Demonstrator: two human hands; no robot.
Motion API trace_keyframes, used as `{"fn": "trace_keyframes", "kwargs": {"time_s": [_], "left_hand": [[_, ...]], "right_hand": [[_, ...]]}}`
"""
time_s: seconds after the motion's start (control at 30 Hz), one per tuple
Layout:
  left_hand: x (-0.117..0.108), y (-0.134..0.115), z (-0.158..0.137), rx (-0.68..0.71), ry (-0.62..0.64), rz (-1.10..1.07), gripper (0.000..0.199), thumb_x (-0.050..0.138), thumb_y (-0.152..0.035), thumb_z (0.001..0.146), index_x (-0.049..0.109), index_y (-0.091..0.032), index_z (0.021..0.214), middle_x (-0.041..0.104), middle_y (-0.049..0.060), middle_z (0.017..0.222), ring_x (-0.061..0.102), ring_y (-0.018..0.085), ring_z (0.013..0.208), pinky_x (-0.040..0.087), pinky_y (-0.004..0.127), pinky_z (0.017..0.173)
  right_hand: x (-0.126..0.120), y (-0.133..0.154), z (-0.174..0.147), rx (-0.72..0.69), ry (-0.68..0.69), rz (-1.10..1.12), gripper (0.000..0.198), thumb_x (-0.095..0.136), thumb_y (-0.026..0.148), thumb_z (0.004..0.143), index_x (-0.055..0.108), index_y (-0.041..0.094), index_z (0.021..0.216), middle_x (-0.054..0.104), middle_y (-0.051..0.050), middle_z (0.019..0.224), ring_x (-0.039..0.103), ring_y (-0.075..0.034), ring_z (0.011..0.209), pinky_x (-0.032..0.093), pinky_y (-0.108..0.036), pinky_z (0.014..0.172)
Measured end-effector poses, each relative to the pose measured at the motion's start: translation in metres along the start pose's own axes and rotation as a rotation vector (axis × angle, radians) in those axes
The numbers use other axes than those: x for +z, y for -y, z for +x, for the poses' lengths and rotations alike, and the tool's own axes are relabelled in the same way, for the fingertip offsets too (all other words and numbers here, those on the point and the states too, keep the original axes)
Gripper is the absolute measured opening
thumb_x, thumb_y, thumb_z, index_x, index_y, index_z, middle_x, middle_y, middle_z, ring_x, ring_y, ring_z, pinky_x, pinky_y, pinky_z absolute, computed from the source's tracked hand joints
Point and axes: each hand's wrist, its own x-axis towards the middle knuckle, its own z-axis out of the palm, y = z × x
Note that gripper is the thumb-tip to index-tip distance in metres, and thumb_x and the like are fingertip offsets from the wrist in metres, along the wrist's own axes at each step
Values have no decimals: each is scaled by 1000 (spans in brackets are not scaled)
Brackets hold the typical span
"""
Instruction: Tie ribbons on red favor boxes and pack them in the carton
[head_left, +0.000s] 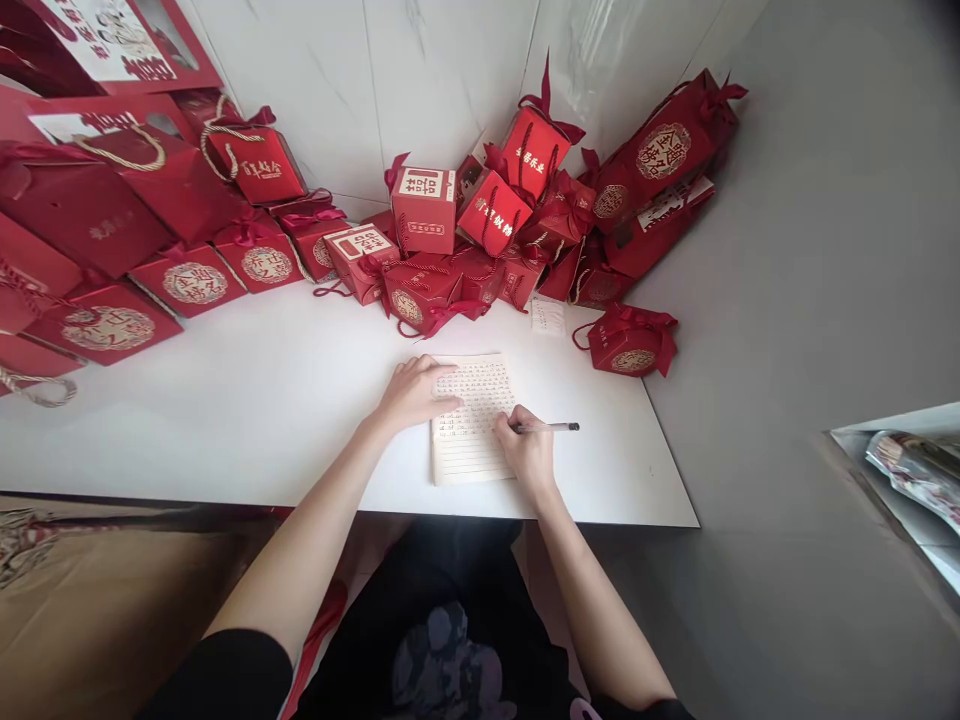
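A lined notepad [472, 462] lies on the white table [247, 400], its upper rows filled with small handwriting and its lower lines blank. My left hand [416, 393] rests on the pad's left edge, fingers stretched apart over the written rows. Pinched in my right hand [529, 450] is a dark pen [551, 427], its capped-looking back end pointing right. That hand rests on the pad's right side, by the lowest written rows. The pen's tip is hidden by my fingers.
Red gift boxes [424, 215] with ribbons and rope handles are piled along the back wall. More red boxes [109, 325] stand at the left. One red box [634, 340] sits near the right edge, beside a small white paper [547, 316]. A grey wall [787, 300] bounds the right.
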Motion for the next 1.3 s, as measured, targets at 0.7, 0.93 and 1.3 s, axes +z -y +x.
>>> {"fn": "trace_keyframes", "kwargs": {"time_s": [0.7, 0.93, 1.3], "left_hand": [[0, 0, -3, 10, -26, -47, 51, 65, -43, 70, 58, -25, 117, 53, 4, 103, 48, 25, 102, 33, 39, 93], [4, 2, -2, 22, -74, -125, 42, 65, -37, 68, 62, -22, 108, 56, 4, 93, 51, 25, 98, 37, 41, 91], [-12, 49, 41, -258, -742, -409, 79, 66, -24, 64, 25, -10, 129, 35, 21, 127, 33, 33, 125, 34, 48, 100]], "right_hand": [[1, 1, -3, 12, -49, -77, 30, 46, 30, 70, 23, 22, 54, 22, 7, 49, 21, -10, 48, 20, -24, 45], [-11, 6, -6, 61, -236, 143, 35, 51, 38, 80, 33, 21, 54, 38, 4, 50, 36, -12, 49, 33, -25, 53], [-27, -24, -51, 114, -237, 214, 48, 57, 61, 76, 38, 22, 54, 35, 3, 51, 36, -16, 48, 28, -28, 49]]}}
